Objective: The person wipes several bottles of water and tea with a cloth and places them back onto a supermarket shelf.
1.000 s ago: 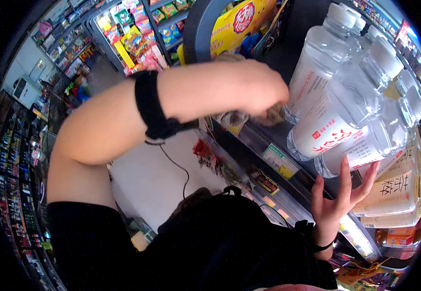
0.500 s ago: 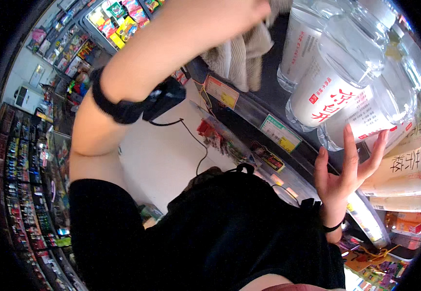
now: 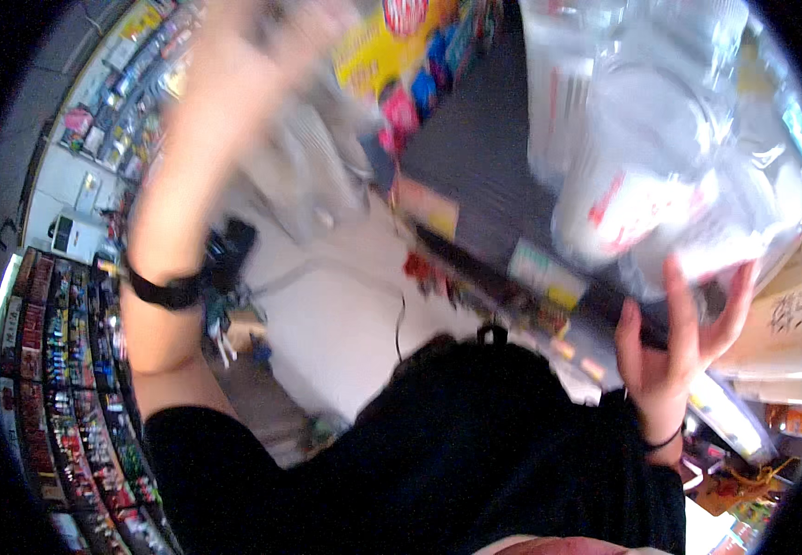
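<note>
My left hand (image 3: 276, 42), smeared by motion, is up at the top left. From it hangs a grey-beige ribbed cloth (image 3: 304, 171), over the edge of a dark shelf (image 3: 475, 139). On the right, my right hand (image 3: 678, 351) is open with its fingers spread. Its fingertips are at the lower edge of several clear plastic bottles (image 3: 641, 176) with white labels and red print, grouped on the shelf. Whether the fingers press on the bottles or only rest beside them, I cannot tell.
A yellow package (image 3: 387, 42) with pink and blue items stands at the shelf's far left. Price tags (image 3: 549, 271) line the front edge. Amber-coloured bottles (image 3: 780, 324) are at the right. Stocked shelves (image 3: 77, 398) fill the left side, beyond a pale floor (image 3: 327, 324).
My left hand has swept left with the cloth, off the shelf surface in front of the bottles. The yellow package has come into view. My right hand stays by the bottles, fingers spread.
</note>
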A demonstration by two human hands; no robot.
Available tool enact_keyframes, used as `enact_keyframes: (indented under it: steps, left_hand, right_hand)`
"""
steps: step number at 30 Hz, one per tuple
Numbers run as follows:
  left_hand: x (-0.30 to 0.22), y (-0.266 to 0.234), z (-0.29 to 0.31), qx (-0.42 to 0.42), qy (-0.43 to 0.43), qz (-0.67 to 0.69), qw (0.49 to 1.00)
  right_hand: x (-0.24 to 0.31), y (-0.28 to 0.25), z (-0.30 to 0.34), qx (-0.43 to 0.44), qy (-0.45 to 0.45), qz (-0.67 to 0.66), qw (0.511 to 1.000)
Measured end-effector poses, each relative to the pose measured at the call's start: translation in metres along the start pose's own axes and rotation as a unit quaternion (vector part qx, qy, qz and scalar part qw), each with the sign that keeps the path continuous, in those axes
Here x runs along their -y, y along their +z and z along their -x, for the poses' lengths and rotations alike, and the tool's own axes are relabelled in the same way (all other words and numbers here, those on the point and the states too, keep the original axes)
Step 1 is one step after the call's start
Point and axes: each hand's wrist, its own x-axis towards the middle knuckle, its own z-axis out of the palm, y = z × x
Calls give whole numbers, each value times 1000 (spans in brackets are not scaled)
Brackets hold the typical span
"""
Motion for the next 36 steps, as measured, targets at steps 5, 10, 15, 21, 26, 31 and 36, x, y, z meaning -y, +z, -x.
enact_keyframes:
  steps: [5, 10, 15, 21, 26, 31, 36]
  left_hand:
    - [-31, 38, 29, 111, -4, 26, 993]
    - [-18, 32, -11, 117, -35, 100, 987]
    - [35, 43, -125, 74, 84, 50, 992]
    - [-17, 151, -257, 276, 258, 426, 822]
    - [-53, 252, -246, 278, 369, 89, 882]
    - [-35, 273, -239, 451, 280, 162, 832]
    - [29, 256, -224, 509, 185, 156, 826]
  right_hand:
    - [-8, 2, 8, 44, 11, 27, 999]
    - [-9, -1, 14, 41, 10, 26, 999]
    - [-11, 3, 14, 21, 3, 9, 1000]
    - [-13, 1, 11, 25, -6, 28, 999]
    - [-9, -3, 10, 12, -19, 18, 1000]
    - [-10, 3, 11, 11, -8, 26, 1000]
    - [-11, 2, 13, -3, -10, 21, 1000]
